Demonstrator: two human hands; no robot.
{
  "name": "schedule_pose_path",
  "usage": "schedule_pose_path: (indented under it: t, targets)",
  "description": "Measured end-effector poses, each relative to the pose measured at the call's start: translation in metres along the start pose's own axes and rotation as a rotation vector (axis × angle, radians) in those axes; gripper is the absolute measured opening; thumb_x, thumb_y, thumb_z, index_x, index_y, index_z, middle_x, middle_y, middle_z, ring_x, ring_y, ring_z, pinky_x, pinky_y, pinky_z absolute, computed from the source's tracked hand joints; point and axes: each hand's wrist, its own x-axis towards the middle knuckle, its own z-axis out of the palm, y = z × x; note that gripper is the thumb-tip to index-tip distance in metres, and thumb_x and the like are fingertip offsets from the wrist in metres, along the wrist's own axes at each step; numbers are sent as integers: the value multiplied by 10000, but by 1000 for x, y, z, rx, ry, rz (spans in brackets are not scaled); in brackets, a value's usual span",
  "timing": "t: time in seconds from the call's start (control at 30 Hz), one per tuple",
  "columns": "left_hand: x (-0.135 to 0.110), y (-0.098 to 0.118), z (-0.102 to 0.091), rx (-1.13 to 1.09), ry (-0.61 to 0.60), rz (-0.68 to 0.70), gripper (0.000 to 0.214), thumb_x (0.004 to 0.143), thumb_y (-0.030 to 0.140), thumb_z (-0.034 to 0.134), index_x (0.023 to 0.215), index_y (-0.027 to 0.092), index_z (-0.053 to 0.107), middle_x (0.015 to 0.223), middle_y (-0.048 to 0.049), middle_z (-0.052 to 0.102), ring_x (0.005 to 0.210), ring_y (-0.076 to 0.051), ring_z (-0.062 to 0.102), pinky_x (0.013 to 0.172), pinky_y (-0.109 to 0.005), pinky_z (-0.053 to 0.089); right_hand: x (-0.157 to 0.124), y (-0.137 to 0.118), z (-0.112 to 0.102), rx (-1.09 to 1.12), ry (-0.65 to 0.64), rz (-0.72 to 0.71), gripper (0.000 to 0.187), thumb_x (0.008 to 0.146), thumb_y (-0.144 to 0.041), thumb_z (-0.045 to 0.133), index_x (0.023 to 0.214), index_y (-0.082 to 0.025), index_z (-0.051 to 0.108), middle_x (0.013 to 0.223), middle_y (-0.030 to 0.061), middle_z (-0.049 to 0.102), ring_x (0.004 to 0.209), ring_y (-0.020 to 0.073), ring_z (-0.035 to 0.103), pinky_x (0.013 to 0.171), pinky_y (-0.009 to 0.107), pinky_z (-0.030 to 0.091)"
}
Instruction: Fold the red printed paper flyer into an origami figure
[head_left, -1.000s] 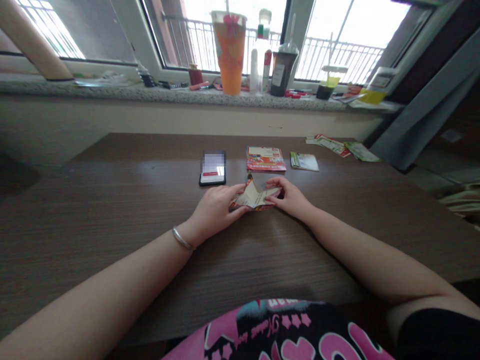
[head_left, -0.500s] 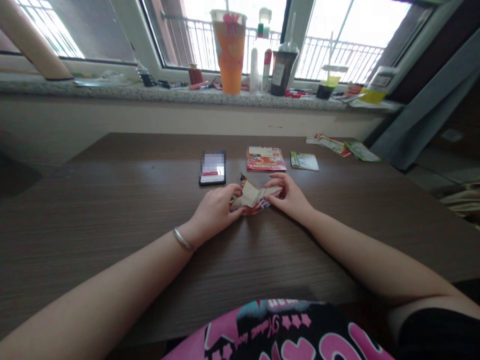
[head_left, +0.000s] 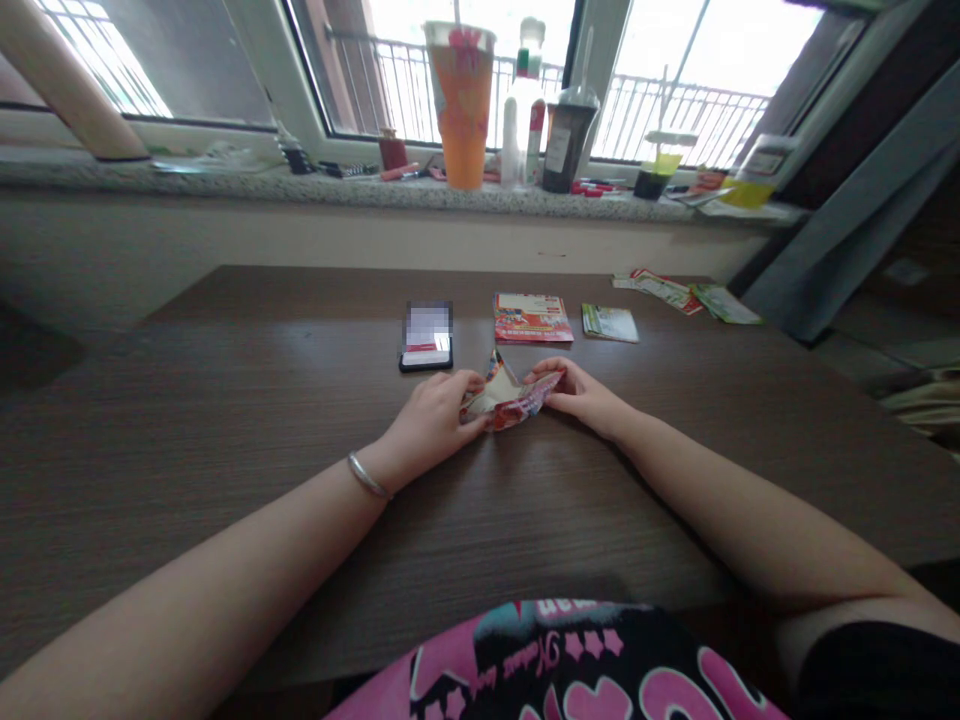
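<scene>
Steady the creases of the folded paper between both hands

In the head view, the folded paper (head_left: 517,408) sits at the centre of the frame, just above the worktop (head_left: 300,430) or resting on it; which one is hard to tell. Its pale inside faces up, one point rises at the back, and a printed flap slopes along the near side.

The left hand (head_left: 431,415) pinches the paper's left side, thumb on the near edge and fingers over the top. The right hand (head_left: 585,395) curls thumb and fingers about the right-hand wing; their exact contact is too small to make out.

Good handling here probably means a light, even grip, with the left hand as anchor while the right guides its wing along the existing crease. Pulling both sides apart could tear the paper or open the folds unevenly. The worktop below offers firm backing for pressing, and the phone (head_left: 427,340), upper left of the paper, is near enough to warrant care.
</scene>
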Motion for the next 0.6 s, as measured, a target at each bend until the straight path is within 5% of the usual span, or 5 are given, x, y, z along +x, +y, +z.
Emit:
schedule_pose_path:
  t: [0.4, 0.6]
  targets:
    - [2, -3, 1, -16, -25, 46, 367, 823, 405, 606, 1134, 214, 572, 1112, -61, 652, 991, -252, 571, 872, -387, 456, 6, 11, -3, 113, -23, -10, 262, 737, -225, 676, 934, -225, 503, 1027, 38, 711, 985, 170, 671, 971, 407, 495]
    - [2, -3, -1, -30, -34, 91, 366, 838, 375, 598, 1169, 223, 572, 1138, -50, 651, 1014, -246, 555, 886, -382, 446, 5, 12, -3, -193, 25, -71, 190, 793, -256, 636, 973, -202, 610, 1052, 61, 687, 994, 199, 639, 956, 426, 483]
